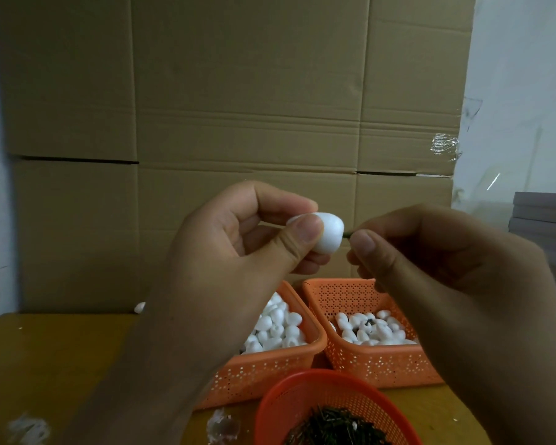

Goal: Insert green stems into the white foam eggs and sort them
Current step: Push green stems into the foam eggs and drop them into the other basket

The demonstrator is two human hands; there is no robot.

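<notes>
Head view, down, close over hands [302, 268]

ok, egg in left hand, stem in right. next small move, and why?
Probably push the green stem further into the foam egg: the right hand pinches it right at the egg's end, only a short bit showing, while the left hand holds the egg steady.

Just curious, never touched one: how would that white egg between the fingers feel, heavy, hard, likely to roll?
Probably very light: the left hand holds the foam egg with only fingertips. Likely soft, since the thin green stem meets its end. Rounded, so apt to roll; one stray egg lies by the cardboard.
</notes>
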